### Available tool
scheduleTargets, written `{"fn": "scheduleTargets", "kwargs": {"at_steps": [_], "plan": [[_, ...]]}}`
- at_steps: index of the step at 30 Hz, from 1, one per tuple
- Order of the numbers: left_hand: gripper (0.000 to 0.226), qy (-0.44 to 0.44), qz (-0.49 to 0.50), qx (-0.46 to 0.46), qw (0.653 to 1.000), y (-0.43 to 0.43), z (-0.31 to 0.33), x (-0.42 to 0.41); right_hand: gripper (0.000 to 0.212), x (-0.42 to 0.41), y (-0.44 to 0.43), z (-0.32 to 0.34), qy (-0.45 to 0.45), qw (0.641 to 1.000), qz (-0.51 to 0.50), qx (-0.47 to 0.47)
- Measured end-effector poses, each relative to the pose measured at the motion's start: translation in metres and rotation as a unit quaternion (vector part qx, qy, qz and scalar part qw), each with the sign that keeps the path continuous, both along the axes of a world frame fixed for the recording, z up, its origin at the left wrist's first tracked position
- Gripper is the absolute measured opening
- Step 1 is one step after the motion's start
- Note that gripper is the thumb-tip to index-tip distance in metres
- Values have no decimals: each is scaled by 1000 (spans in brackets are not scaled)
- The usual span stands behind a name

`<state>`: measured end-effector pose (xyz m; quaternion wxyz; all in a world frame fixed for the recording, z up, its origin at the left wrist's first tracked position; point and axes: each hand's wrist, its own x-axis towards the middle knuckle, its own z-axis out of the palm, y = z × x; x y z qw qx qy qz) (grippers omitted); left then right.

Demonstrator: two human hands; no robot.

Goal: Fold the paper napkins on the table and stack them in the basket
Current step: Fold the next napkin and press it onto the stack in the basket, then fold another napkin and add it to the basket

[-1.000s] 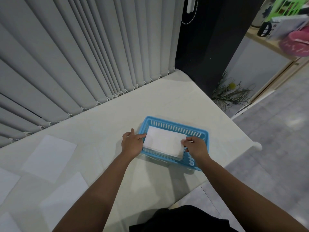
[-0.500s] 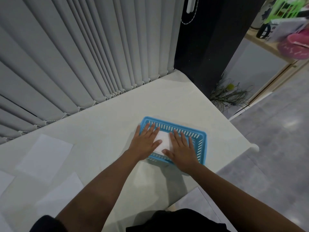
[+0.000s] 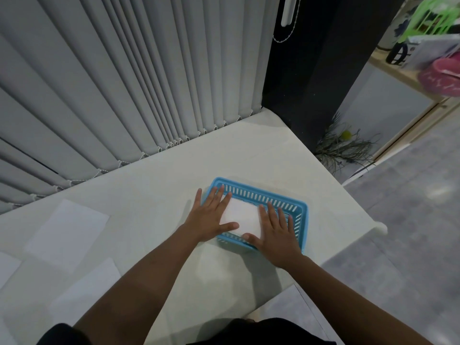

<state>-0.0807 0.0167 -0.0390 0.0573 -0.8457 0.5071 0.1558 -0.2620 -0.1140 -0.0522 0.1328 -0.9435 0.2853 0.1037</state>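
Flat fingers [image 3: 216,195] flanking folded napkin [image 3: 242,217] inside basket [image 3: 286,204]

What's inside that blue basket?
A folded white napkin lies in the basket, with the left hand and right hand pressed flat on its ends. Whether more napkins lie beneath it cannot be seen.

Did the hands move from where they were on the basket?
Yes. The left hand and right hand moved from the basket ends inward, now flat on the napkin.
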Motion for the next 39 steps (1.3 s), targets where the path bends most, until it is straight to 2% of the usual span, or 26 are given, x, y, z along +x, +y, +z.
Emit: {"fn": "scheduleTargets", "kwargs": {"at_steps": [4,6,8,10,12,14,19,25,29,33,39], "plan": [[90,4,68,-96,993,17,3,-8,89,-21,-14,8,-102,990,-100,-6],[77,28,150,-179,972,23,-1,-15,83,-32,-20,11,-146,975,-167,-5],[63,86,283,-243,924,22,-5,-19,84,-35,-23,8,-166,954,-240,70],[52,188,420,-285,841,14,-2,-23,89,-32,-20,5,-194,904,-318,210],[46,276,491,-316,764,6,4,-29,93,-29,-18,4,-234,847,-373,297],[48,299,516,-321,735,4,8,-31,90,-28,-21,-4,-247,824,-391,328],[49,258,533,-336,732,18,11,-26,81,-13,-15,5,-270,830,-348,344],[47,210,565,-346,719,78,10,-10,78,21,22,5,-265,849,-288,356],[43,180,583,-351,711,126,12,3,87,45,63,8,-248,855,-254,378],[44,183,571,-315,736,169,15,25,91,59,107,17,-246,852,-257,385],[47,250,516,-236,785,201,20,56,84,66,148,4,-255,842,-290,377]]}}
